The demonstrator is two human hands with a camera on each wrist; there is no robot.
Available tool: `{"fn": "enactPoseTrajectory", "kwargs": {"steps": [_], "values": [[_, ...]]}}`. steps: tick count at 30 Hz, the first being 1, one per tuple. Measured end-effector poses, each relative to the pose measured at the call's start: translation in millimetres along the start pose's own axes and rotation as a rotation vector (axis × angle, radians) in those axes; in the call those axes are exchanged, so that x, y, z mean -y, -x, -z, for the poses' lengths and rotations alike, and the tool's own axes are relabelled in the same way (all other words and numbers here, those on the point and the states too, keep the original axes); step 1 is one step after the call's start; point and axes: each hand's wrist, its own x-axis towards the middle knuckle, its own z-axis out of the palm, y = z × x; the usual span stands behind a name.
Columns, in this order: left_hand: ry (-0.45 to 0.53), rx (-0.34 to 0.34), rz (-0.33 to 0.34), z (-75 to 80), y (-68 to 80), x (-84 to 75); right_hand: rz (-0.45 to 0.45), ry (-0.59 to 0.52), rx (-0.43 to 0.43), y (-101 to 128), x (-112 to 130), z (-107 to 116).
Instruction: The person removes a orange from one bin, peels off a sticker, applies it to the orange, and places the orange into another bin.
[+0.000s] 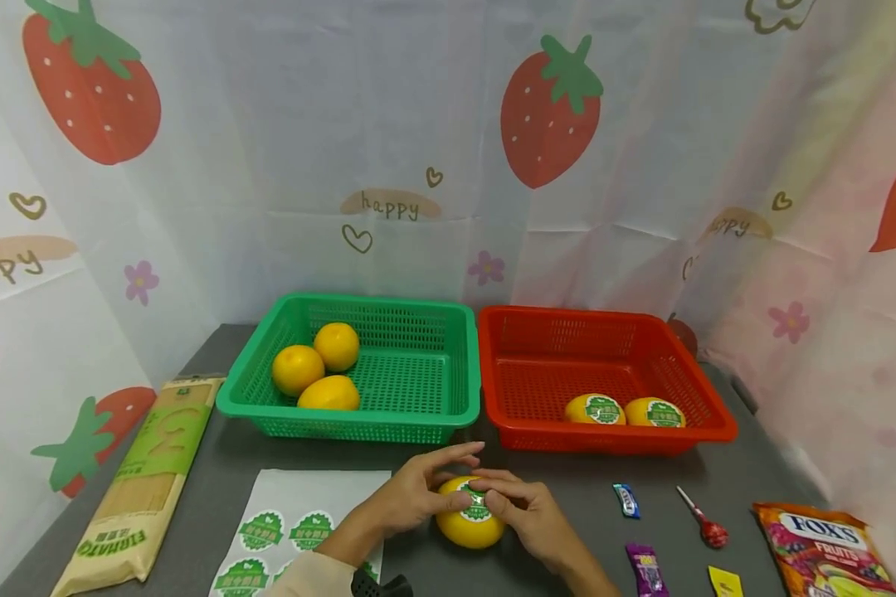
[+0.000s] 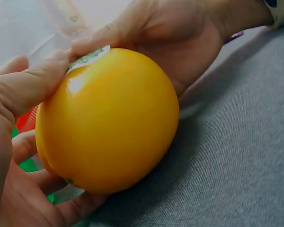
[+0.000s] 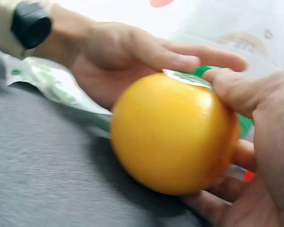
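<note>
An orange (image 1: 466,536) sits low over the grey tabletop between my two hands, with a round green-and-white sticker (image 1: 476,504) on its upper side. My left hand (image 1: 412,501) grips it from the left, its thumb at the sticker's edge and its other fingers curled round the far side. From the right, my right hand (image 1: 532,516) holds the same fruit, thumb on the sticker. In the left wrist view one sticker edge (image 2: 90,57) stands slightly off the peel. A sheet of round stickers (image 1: 269,497) lies beside my left forearm, partly covered by it.
Behind stand a green basket (image 1: 459,365) with three plain oranges (image 1: 299,370) and a red basket (image 1: 493,373) with two stickered oranges (image 1: 596,409). Noodles in a long pack (image 1: 145,473) lie left; wrapped candies (image 1: 627,501), a lollipop (image 1: 713,533) and a Foxs bag (image 1: 825,551) lie right.
</note>
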Motion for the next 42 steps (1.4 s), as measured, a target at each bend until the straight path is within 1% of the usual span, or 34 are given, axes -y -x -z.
{"fn": "enactPoseTrajectory", "kwargs": {"steps": [2, 5, 6, 8, 10, 14, 17, 20, 22, 26, 27, 29, 31, 33, 36, 39, 40, 42], "values": [[-0.001, -0.006, -0.017, 1.2, 0.1, 1.3, -0.026, -0.039, 0.017, 0.4, 0.2, 5.9], [0.011, -0.015, -0.037, 2.3, 1.1, 4.5, -0.095, -0.087, 0.020, 1.1, 3.7, 15.3], [0.012, -0.021, -0.038, 2.3, 1.5, 5.2, -0.110, -0.086, 0.014, 1.1, 6.0, 19.1], [0.009, -0.034, -0.035, 1.5, 1.8, 5.2, -0.131, -0.048, -0.003, 1.2, 13.1, 28.4], [-0.010, -0.047, -0.024, -0.4, 1.7, 4.7, -0.137, 0.024, -0.031, 2.0, 25.1, 39.9], [-0.120, -0.100, -0.005, -7.0, 0.5, -0.6, -0.096, 0.164, -0.100, 6.9, 59.2, 69.4], [-0.211, -0.151, 0.001, -12.5, -1.0, -5.8, -0.048, 0.246, -0.177, 11.1, 86.0, 91.6], [-0.285, -0.182, 0.013, -16.7, -2.6, -8.3, -0.017, 0.346, -0.279, 15.1, 107.2, 111.6], [-0.334, -0.186, 0.033, -19.0, -3.3, -8.9, 0.006, 0.415, -0.335, 17.3, 117.4, 125.3], [-0.436, -0.171, 0.055, -22.3, -4.4, -9.6, 0.015, 0.632, -0.450, 22.0, 128.0, 154.1], [-0.459, -0.165, 0.056, -22.8, -4.6, -9.8, 0.007, 0.685, -0.469, 23.0, 128.8, 161.6], [-0.505, -0.154, 0.052, -23.0, -4.7, -10.3, -0.036, 0.782, -0.493, 25.2, 128.5, 176.4], [-0.551, -0.137, 0.052, -22.7, -4.7, -10.5, -0.076, 0.826, -0.480, 27.7, 127.0, 190.9], [-0.593, -0.110, 0.063, -21.6, -4.9, -11.7, -0.119, 0.848, -0.445, 30.1, 124.1, 203.7], [-0.643, -0.054, 0.105, -19.2, -5.2, -15.8, -0.148, 0.861, -0.380, 32.7, 119.1, 219.0], [-0.671, -0.005, 0.147, -17.2, -7.3, -21.0, -0.195, 0.894, -0.317, 33.9, 115.9, 230.1], [-0.678, 0.002, 0.158, -16.8, -8.1, -22.7, -0.220, 0.909, -0.299, 33.7, 114.8, 233.1], [-0.686, 0.007, 0.173, -16.5, -9.9, -25.7, -0.306, 0.924, -0.264, 33.4, 113.0, 238.2]]}}
